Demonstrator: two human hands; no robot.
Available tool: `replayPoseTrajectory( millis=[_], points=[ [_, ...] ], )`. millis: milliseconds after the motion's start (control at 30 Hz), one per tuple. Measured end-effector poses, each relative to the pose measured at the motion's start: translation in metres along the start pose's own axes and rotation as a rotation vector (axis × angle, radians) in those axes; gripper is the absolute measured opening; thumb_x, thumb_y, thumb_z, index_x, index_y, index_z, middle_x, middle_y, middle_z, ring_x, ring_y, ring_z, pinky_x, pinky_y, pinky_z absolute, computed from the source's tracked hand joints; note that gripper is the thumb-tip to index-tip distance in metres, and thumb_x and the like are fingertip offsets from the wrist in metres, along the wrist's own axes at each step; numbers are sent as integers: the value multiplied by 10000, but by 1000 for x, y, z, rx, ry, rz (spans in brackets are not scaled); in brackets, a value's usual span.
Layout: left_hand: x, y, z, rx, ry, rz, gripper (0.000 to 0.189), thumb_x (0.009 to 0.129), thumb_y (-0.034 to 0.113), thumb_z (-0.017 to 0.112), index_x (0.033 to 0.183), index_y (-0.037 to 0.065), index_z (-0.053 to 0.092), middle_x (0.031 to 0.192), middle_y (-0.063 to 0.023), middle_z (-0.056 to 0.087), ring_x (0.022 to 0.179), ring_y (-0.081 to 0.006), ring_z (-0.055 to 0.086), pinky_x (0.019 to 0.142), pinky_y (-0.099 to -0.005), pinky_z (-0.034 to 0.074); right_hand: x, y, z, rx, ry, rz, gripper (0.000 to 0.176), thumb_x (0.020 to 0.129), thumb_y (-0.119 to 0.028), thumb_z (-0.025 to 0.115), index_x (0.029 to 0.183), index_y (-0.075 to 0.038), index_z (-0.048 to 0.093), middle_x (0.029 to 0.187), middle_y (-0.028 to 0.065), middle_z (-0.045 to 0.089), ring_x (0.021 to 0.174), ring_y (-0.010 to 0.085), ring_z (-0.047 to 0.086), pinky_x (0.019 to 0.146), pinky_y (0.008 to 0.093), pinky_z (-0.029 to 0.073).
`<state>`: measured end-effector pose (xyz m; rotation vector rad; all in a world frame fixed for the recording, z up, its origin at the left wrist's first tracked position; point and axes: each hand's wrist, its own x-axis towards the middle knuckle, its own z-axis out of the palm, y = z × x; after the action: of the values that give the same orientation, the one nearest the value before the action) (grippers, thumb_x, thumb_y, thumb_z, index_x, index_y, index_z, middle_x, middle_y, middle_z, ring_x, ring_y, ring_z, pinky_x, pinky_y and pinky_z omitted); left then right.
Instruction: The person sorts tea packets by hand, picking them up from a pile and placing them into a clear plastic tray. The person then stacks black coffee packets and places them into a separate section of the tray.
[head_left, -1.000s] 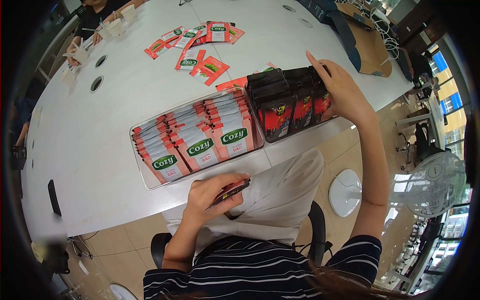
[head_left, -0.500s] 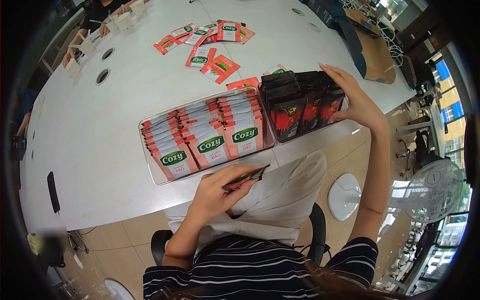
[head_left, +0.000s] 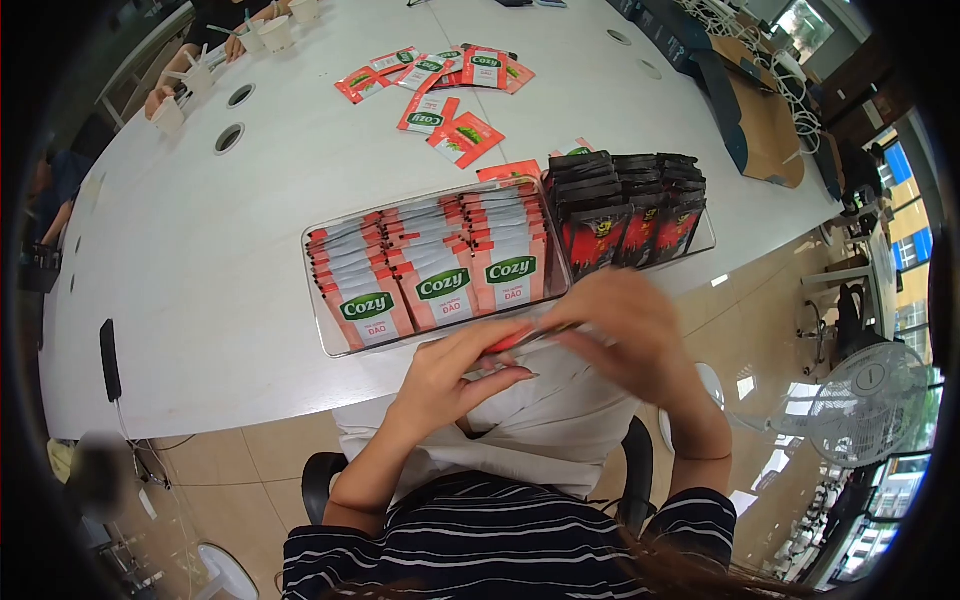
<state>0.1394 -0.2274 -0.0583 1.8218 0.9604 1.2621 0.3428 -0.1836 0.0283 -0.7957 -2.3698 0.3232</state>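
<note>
Over my lap, in front of the table edge, my left hand and my right hand meet at a red and black sachet. My left fingers lie along the sachet's near end, with the thumb below. The right hand, blurred by motion, pinches its other end. Just beyond them, a clear tray holds rows of pink and silver Cozy sachets. Against its right side, black and red sachets stand in rows in a second clear tray.
Loose red Cozy sachets lie scattered behind the trays. An open cardboard box and white cables are at the far right. Paper cups and other people's hands are at the far left. A white fan stands right of my chair.
My right hand has left the black sachets in the right tray and come to the sachet at my left hand. The view has shifted slightly.
</note>
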Motion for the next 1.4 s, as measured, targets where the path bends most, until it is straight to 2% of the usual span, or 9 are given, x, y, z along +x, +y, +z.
replayPoseTrajectory(
  millis=[233,333,500,600,700,800,1000,1100,1400],
  points=[
    [3,-3,2,-47,34,11,362,804,-6,677,1158,15,604,1061,-95,678,780,-160,686,650,-253,558,-4,35,-62,-109,371,284,183,737,37,707,898,35,620,838,76,647,772,179,641,728,284,486],
    [2,-3,2,-8,23,4,343,809,6,678,1145,18,612,1046,-93,682,778,-160,684,647,-253,559,-9,58,-73,-212,328,333,194,739,29,703,909,48,611,851,83,647,765,183,640,727,270,481],
    [2,-3,3,5,68,41,287,815,17,678,1098,22,631,1003,-90,690,771,-166,683,642,-254,564,-12,95,-67,-333,-55,397,251,669,-51,752,890,-45,632,765,102,581,737,258,549,641,350,424],
    [3,-3,3,16,67,40,271,813,18,680,1081,23,636,985,-89,693,773,-171,686,649,-257,570,-6,91,-66,-454,-97,270,265,646,-62,764,875,-44,632,748,87,562,720,255,535,628,350,415],
    [1,-4,4,35,58,49,271,811,18,681,1078,20,637,977,-90,694,782,-175,689,661,-260,575,-5,91,-70,-214,-120,378,279,626,-72,774,869,-51,638,740,74,549,745,254,527,660,346,423],
    [1,-4,4,28,50,37,266,808,20,685,1070,16,640,976,-93,695,789,-177,692,667,-263,577,-5,91,-64,-276,-136,418,296,598,-78,788,846,-43,630,760,63,547,795,250,522,692,345,422],
    [0,-3,4,56,55,33,252,801,27,692,1050,16,653,968,-96,699,776,-178,693,658,-264,572,5,81,-60,-576,-89,172,457,496,-83,831,868,-62,567,945,36,526,868,248,513,725,355,430],
    [0,-4,5,70,55,47,250,803,37,694,1049,17,656,956,-96,700,760,-176,691,635,-262,562,6,82,-61,-528,-121,329,567,473,-80,837,954,-88,538,974,33,506,880,249,515,746,368,438],
    [1,-3,4,112,61,76,236,801,53,701,1033,28,664,924,-87,700,715,-183,680,607,-266,546,1,86,-76,-468,-73,401,574,532,6,793,1021,-101,513,948,42,510,899,251,527,741,355,458]
  ],
)
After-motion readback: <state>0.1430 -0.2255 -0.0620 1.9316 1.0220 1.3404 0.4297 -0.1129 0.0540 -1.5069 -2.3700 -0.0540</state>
